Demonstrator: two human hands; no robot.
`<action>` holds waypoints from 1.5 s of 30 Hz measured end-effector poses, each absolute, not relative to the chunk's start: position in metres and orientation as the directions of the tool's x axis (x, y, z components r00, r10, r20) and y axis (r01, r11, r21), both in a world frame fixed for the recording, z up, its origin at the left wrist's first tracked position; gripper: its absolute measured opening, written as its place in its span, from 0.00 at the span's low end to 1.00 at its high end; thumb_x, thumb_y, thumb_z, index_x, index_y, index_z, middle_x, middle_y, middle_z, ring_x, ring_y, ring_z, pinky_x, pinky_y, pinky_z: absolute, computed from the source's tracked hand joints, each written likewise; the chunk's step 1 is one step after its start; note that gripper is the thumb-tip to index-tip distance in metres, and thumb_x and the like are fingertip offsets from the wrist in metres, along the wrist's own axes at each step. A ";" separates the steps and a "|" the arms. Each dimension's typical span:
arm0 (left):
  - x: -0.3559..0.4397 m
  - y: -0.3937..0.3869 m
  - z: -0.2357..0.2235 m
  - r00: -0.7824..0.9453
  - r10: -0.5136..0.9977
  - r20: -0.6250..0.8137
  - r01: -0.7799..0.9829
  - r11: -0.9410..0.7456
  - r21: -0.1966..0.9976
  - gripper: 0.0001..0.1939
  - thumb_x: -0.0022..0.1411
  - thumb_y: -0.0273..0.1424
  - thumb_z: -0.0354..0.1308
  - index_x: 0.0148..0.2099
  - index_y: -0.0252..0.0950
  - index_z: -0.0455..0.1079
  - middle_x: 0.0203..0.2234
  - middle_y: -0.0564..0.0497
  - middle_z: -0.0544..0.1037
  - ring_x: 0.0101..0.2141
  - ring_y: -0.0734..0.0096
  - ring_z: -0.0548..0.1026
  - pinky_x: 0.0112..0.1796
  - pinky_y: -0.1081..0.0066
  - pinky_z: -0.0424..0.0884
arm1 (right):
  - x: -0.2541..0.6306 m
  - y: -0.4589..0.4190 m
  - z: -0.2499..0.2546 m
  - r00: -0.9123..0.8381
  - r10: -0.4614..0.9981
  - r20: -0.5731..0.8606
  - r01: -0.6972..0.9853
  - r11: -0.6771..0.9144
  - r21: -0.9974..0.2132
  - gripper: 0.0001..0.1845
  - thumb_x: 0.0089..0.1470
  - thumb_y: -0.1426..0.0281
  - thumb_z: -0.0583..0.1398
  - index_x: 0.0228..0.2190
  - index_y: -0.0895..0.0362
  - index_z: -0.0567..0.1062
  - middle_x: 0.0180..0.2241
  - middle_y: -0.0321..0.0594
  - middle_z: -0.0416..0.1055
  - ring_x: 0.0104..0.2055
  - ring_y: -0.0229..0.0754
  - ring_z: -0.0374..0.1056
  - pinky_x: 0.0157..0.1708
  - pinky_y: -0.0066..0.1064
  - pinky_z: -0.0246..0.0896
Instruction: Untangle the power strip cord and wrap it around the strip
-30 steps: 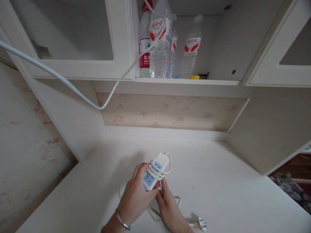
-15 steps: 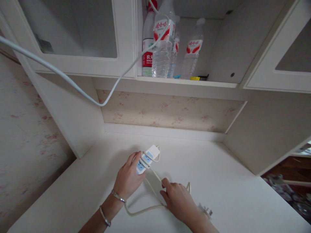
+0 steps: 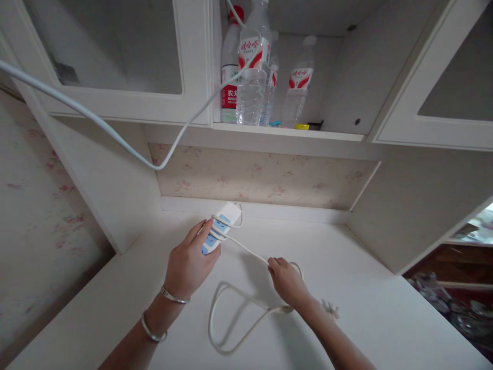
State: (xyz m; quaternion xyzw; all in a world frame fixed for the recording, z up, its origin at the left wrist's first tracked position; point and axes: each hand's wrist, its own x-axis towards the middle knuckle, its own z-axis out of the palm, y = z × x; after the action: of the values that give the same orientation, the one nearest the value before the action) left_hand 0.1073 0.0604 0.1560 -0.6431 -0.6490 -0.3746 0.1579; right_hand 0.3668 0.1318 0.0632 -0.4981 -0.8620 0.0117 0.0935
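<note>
- Left hand (image 3: 190, 267): closed round the near end of a white oblong plastic power strip (image 3: 231, 211) with blue socket panels.
- Strip held tilted toward the back edge of the smooth white counter (image 3: 327, 246), left of centre; contact with the counter cannot be told. Best gripped by its sides, wraps left free.
- Off-white rubbery cord (image 3: 246, 248): wrapped round the strip, stretched nearly straight between the hands. Light, even tension advised; the loose loop nearer the front edge should be guarded against snagging.
- Right hand (image 3: 287, 280): cord pinched at the fingertips.
- Pale pronged plug (image 3: 331, 309): partly hidden by the right forearm.
- Room: floral-papered wall (image 3: 42, 205) at left; white cable (image 3: 156, 167) hung across; clear plastic bottles (image 3: 250, 97) stood on an overhead shelf (image 3: 327, 135); blurred clutter beyond the right edge.
</note>
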 end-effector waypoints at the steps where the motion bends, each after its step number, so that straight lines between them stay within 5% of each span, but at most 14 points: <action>1: 0.107 0.058 0.162 -0.119 0.695 0.710 0.956 -0.112 0.270 0.27 0.59 0.34 0.56 0.61 0.42 0.60 0.56 0.51 0.69 0.50 0.65 0.73 0.48 0.70 0.71 | 0.368 0.138 0.064 -0.481 0.853 0.202 0.858 0.505 -0.092 0.12 0.61 0.77 0.48 0.34 0.58 0.71 0.35 0.43 0.72 0.41 0.43 0.66 0.40 0.30 0.55; 6: 0.098 0.044 0.186 -0.135 0.608 0.782 0.962 -0.109 0.251 0.28 0.59 0.35 0.58 0.61 0.42 0.60 0.56 0.50 0.69 0.51 0.63 0.72 0.52 0.68 0.68 | 0.384 0.164 0.079 -0.421 0.807 0.413 0.890 0.455 0.018 0.14 0.61 0.76 0.50 0.44 0.56 0.72 0.46 0.46 0.71 0.52 0.48 0.60 0.56 0.45 0.44; 8: 0.089 0.041 0.193 -0.191 0.580 0.792 0.957 -0.071 0.282 0.29 0.58 0.36 0.59 0.61 0.42 0.59 0.55 0.49 0.70 0.51 0.62 0.72 0.53 0.65 0.67 | 0.393 0.175 0.087 -0.302 0.856 0.420 0.943 0.332 0.002 0.16 0.61 0.74 0.50 0.47 0.54 0.71 0.47 0.46 0.70 0.49 0.50 0.64 0.53 0.47 0.49; 10: 0.079 0.039 0.197 -0.241 0.560 0.792 0.948 -0.038 0.315 0.29 0.58 0.37 0.59 0.61 0.42 0.59 0.55 0.48 0.70 0.51 0.60 0.72 0.52 0.63 0.68 | 0.401 0.186 0.095 -0.206 0.899 0.386 0.970 0.240 -0.043 0.19 0.60 0.76 0.49 0.50 0.55 0.69 0.45 0.47 0.71 0.41 0.46 0.69 0.44 0.39 0.58; 13: 0.066 0.038 0.199 -0.242 0.554 0.797 0.949 -0.036 0.313 0.30 0.58 0.37 0.59 0.62 0.41 0.59 0.54 0.48 0.71 0.51 0.60 0.72 0.53 0.62 0.67 | 0.410 0.201 0.108 -0.168 0.888 0.428 0.951 0.261 -0.168 0.22 0.60 0.74 0.47 0.55 0.54 0.65 0.46 0.46 0.72 0.37 0.42 0.70 0.35 0.31 0.60; 18: 0.041 0.035 0.204 -0.328 0.476 0.816 0.937 0.058 0.344 0.31 0.58 0.38 0.60 0.62 0.41 0.59 0.55 0.46 0.70 0.51 0.57 0.72 0.53 0.60 0.67 | 0.430 0.221 0.152 0.047 0.910 0.412 0.884 0.154 -0.441 0.26 0.60 0.51 0.49 0.44 0.55 0.75 0.33 0.45 0.76 0.32 0.46 0.71 0.30 0.31 0.58; 24: 0.020 0.033 0.204 -0.363 0.500 0.786 0.931 0.171 0.321 0.34 0.58 0.40 0.60 0.64 0.42 0.57 0.55 0.47 0.70 0.51 0.55 0.72 0.53 0.59 0.68 | 0.456 0.226 0.214 0.129 0.870 0.476 0.908 0.089 -0.409 0.29 0.54 0.46 0.52 0.38 0.55 0.79 0.31 0.47 0.76 0.33 0.49 0.71 0.30 0.32 0.56; 31: 0.038 0.043 0.168 -0.287 0.716 0.636 0.958 0.227 0.177 0.29 0.60 0.34 0.54 0.63 0.43 0.57 0.57 0.49 0.68 0.45 0.61 0.76 0.39 0.67 0.74 | 0.422 0.183 0.197 -0.296 0.684 0.667 0.871 0.479 -0.104 0.23 0.56 0.49 0.55 0.28 0.53 0.79 0.28 0.40 0.76 0.29 0.41 0.70 0.27 0.28 0.51; 36: 0.049 0.053 0.139 -0.213 0.838 0.503 0.977 0.198 0.084 0.29 0.58 0.30 0.52 0.62 0.43 0.59 0.57 0.49 0.68 0.39 0.62 0.78 0.35 0.68 0.74 | 0.395 0.157 0.198 -0.522 0.500 0.691 0.667 0.745 -0.034 0.22 0.58 0.58 0.58 0.18 0.57 0.74 0.17 0.37 0.66 0.21 0.34 0.62 0.25 0.26 0.49; 41: 0.065 0.066 0.117 -0.103 0.916 0.387 0.992 0.064 0.111 0.31 0.56 0.25 0.51 0.62 0.46 0.59 0.57 0.51 0.68 0.40 0.62 0.77 0.37 0.67 0.73 | 0.370 0.133 0.244 -0.621 0.462 0.633 0.447 0.872 -0.199 0.23 0.57 0.62 0.59 0.14 0.58 0.68 0.14 0.32 0.58 0.18 0.31 0.53 0.22 0.26 0.46; 45: 0.078 0.072 0.100 -0.034 0.955 0.294 0.987 -0.013 0.157 0.34 0.52 0.22 0.53 0.62 0.47 0.58 0.55 0.50 0.69 0.41 0.63 0.76 0.39 0.67 0.72 | 0.367 0.122 0.290 -0.860 0.460 0.220 0.320 0.822 -0.471 0.22 0.54 0.58 0.60 0.15 0.57 0.69 0.15 0.30 0.56 0.19 0.31 0.51 0.20 0.25 0.45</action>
State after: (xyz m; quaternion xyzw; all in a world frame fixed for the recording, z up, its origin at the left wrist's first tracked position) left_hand 0.0781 0.0716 0.1003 -0.6932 -0.7006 -0.1617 0.0500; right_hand 0.3668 0.1222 0.2900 -0.2074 -0.9403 0.2143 0.1642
